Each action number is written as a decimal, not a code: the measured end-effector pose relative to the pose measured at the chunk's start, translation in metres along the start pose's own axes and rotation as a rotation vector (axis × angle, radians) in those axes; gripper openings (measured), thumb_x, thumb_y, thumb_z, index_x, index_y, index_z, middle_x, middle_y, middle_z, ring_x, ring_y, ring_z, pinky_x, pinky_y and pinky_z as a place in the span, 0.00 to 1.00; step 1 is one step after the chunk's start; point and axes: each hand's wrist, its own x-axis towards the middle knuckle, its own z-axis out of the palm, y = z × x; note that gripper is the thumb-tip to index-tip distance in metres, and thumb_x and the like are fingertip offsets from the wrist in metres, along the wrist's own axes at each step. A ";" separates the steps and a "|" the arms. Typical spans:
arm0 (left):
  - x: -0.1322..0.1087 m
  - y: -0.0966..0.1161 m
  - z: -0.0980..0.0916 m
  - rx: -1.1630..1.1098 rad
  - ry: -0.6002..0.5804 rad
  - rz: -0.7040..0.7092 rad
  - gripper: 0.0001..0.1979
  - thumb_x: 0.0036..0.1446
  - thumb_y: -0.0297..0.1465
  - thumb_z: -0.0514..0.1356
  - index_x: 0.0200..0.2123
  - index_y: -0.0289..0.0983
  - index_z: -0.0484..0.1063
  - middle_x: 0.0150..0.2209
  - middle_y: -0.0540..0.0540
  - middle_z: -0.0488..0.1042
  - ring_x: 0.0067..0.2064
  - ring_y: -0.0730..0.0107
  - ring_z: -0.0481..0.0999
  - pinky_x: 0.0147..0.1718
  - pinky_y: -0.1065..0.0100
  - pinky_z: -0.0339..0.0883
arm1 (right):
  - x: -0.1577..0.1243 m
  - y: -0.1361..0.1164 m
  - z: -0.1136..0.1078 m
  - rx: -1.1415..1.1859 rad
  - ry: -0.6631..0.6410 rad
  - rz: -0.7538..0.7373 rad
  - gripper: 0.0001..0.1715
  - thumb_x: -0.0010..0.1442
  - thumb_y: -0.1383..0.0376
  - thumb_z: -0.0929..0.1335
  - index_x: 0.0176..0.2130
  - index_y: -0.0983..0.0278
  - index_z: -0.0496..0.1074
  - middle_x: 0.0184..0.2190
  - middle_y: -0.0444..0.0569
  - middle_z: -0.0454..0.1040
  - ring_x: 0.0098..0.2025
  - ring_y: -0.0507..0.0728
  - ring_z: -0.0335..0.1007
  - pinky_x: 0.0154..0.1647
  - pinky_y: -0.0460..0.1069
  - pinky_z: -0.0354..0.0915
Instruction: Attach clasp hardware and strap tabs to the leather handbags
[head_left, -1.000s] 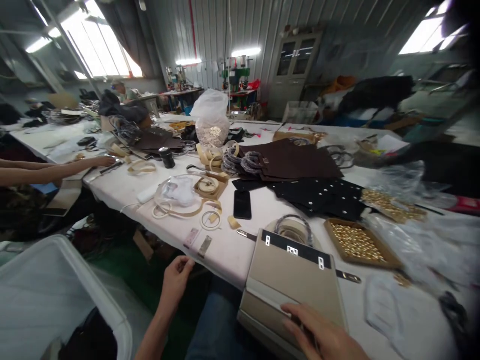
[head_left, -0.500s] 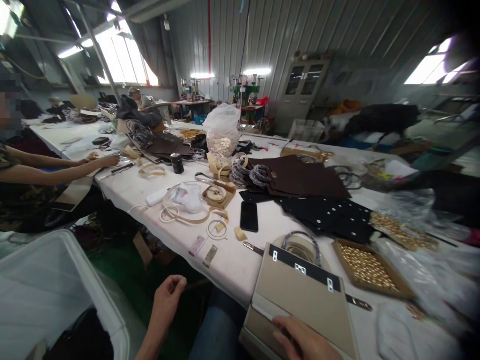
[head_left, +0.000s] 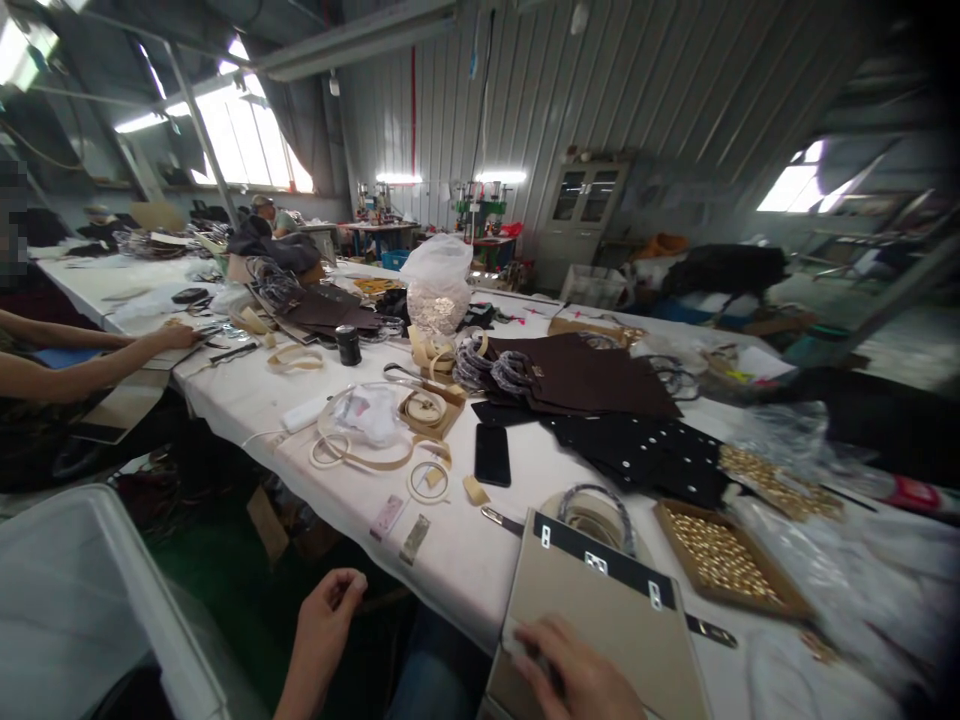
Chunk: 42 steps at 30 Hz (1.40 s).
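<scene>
A beige handbag (head_left: 600, 610) lies at the table's front edge, with a dark band bearing silver metal plates along its far side. Over its near part is my right hand (head_left: 577, 672), somewhat blurred, its fingers bent and apart from the thumb, touching the bag's surface. Dark straps with metal ends (head_left: 712, 632) stick out on both sides of the bag. My left hand (head_left: 326, 612) hangs in front of the table, left of my knee. Its fingers are curled and pinched against the thumb; whatever is between them is too small to name.
A box of gold-coloured studs (head_left: 720, 560) stands right of the bag. Beyond it lie a black phone (head_left: 493, 455), tape rolls (head_left: 424, 408), black pieces (head_left: 637, 450) and brown bag panels (head_left: 577, 375). A plastic bin (head_left: 127, 560) is at lower left. Another person's arms (head_left: 112, 365) work at far left.
My right hand has slid slightly left over the bag. The left hand stays pinched in nearly the same place. The camera view has shifted a little; the other person's hand has moved left.
</scene>
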 end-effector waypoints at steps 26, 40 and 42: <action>-0.013 -0.050 -0.051 0.061 0.077 -0.083 0.36 0.51 0.67 0.69 0.39 0.37 0.85 0.39 0.40 0.87 0.45 0.46 0.86 0.52 0.53 0.78 | 0.149 -0.062 0.065 0.462 0.379 0.093 0.23 0.78 0.50 0.65 0.49 0.62 0.83 0.33 0.50 0.83 0.34 0.60 0.78 0.38 0.51 0.68; 0.003 -0.003 -0.056 0.019 0.133 -0.033 0.37 0.50 0.67 0.69 0.39 0.37 0.86 0.40 0.38 0.87 0.44 0.44 0.87 0.48 0.53 0.80 | 0.109 -0.131 0.177 0.568 0.107 -0.098 0.12 0.66 0.68 0.72 0.49 0.59 0.81 0.42 0.49 0.82 0.43 0.62 0.82 0.46 0.51 0.72; 0.009 0.001 -0.069 0.045 0.166 -0.021 0.37 0.50 0.68 0.69 0.38 0.38 0.86 0.39 0.38 0.87 0.43 0.45 0.87 0.46 0.54 0.80 | 0.105 -0.127 0.185 0.491 0.119 -0.146 0.08 0.69 0.69 0.70 0.45 0.59 0.80 0.38 0.48 0.82 0.41 0.61 0.81 0.44 0.51 0.71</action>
